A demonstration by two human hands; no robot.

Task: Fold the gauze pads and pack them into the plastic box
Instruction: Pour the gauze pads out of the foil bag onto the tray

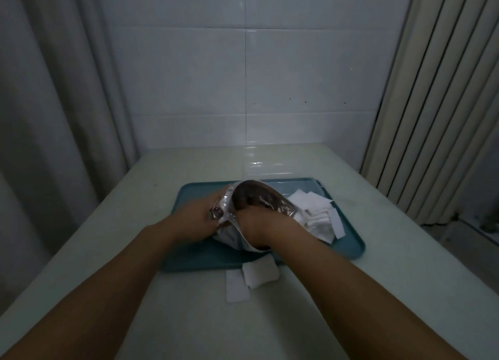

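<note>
A clear, shiny plastic box (229, 235) sits tilted on the teal tray (348, 251), its mouth facing me. My left hand (197, 216) grips the box's left rim. My right hand (259, 224) reaches into the box; its fingers show only as a brown blur through the plastic, so I cannot tell what they hold. A loose pile of white gauze pads (316, 213) lies on the right side of the tray. Two more gauze pads (259, 273) lie on the table just in front of the tray, one folded and thick, one flat (236, 286).
The tray rests in the middle of a pale table (162, 319) that butts against a white tiled wall (243, 89). Curtains hang at the left (54, 103) and right (437, 103) of the table. The table's right edge drops to the floor.
</note>
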